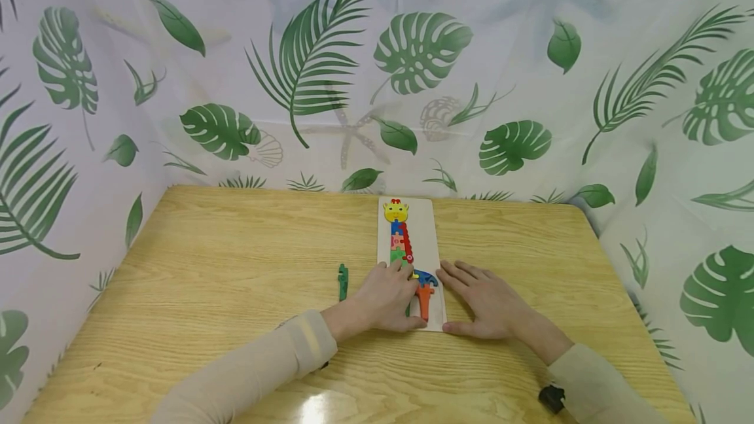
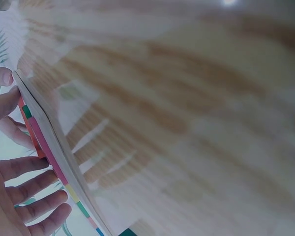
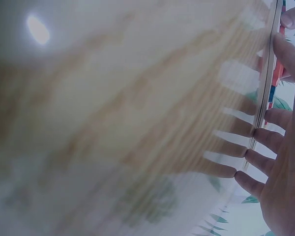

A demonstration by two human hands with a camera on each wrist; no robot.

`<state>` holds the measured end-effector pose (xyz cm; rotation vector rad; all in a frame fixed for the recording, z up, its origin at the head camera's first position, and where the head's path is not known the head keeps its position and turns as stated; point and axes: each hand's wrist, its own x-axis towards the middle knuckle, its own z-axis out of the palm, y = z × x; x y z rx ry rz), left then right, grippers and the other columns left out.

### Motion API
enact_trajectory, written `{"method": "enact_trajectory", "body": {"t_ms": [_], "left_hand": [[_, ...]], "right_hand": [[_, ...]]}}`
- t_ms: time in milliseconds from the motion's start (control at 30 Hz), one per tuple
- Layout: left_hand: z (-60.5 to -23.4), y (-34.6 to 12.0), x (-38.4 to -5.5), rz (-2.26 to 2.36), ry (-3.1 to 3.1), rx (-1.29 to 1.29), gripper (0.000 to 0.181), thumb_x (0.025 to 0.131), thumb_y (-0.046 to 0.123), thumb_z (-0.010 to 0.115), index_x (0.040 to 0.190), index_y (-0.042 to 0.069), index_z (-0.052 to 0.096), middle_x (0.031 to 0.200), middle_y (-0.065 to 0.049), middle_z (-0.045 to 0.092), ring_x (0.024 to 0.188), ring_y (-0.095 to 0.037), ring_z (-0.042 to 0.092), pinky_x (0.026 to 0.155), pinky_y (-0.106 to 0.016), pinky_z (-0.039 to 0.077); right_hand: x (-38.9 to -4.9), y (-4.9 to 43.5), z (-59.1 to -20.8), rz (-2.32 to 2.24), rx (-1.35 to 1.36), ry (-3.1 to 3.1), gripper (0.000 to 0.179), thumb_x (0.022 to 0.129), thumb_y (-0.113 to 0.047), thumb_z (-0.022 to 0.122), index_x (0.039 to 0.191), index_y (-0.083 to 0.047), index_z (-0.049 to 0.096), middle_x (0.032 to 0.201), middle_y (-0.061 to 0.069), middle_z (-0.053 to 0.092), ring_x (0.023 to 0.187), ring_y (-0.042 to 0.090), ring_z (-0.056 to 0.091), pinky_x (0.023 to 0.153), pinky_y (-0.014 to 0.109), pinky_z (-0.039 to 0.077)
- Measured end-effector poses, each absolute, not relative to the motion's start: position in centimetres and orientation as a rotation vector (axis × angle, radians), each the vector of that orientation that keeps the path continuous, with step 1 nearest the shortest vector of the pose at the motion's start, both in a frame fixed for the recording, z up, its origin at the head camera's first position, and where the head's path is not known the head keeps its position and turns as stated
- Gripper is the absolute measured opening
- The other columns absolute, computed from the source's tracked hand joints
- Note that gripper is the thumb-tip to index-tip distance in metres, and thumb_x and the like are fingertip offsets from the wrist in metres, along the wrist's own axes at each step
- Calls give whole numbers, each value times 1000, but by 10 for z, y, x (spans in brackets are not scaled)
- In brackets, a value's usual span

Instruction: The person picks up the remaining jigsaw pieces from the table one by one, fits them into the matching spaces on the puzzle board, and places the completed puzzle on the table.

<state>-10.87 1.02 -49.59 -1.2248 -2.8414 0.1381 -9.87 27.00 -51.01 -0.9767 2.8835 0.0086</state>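
Observation:
A pale puzzle board (image 1: 423,234) lies lengthwise on the table, holding a giraffe of coloured pieces with a yellow head (image 1: 396,212) at the far end. My left hand (image 1: 383,296) rests palm down over the giraffe's body and hides several pieces. Its thumb reaches the near end beside an orange leg piece (image 1: 424,303); a blue piece (image 1: 425,277) shows above that. Along the board's right edge, my right hand (image 1: 485,300) rests with fingers extended, fingertips touching the edge in the right wrist view. One dark green piece (image 1: 343,282) lies loose, left of the board.
The wooden table (image 1: 235,247) reaches back to a white curtain (image 1: 330,169) printed with green leaves, which also hangs at both sides. A black device (image 1: 552,399) sits at the right wrist.

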Motion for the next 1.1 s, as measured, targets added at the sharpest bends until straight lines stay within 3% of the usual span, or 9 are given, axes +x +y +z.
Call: {"method": "enact_trajectory", "body": {"t_ms": [567,1100], "left_hand": [[-497,10,-109,167,-2826,-1226,69,91,81,55,121,22,76,132,-3,70,115,-20,65,85,-34,59],[-496,2,-106,175,-2849,-1240,81,92,82,50,140,19,65,142,-4,65,125,-24,62,95,-39,60]], "right_hand": [[-99,270,-511,-21,-980,2888,101,92,-84,49,166,-16,35,172,8,37,156,38,40,122,61,41],[-98,271,-510,-3,-977,2899,102,91,-85,49,166,-16,36,171,8,38,156,38,41,121,61,42]]}}
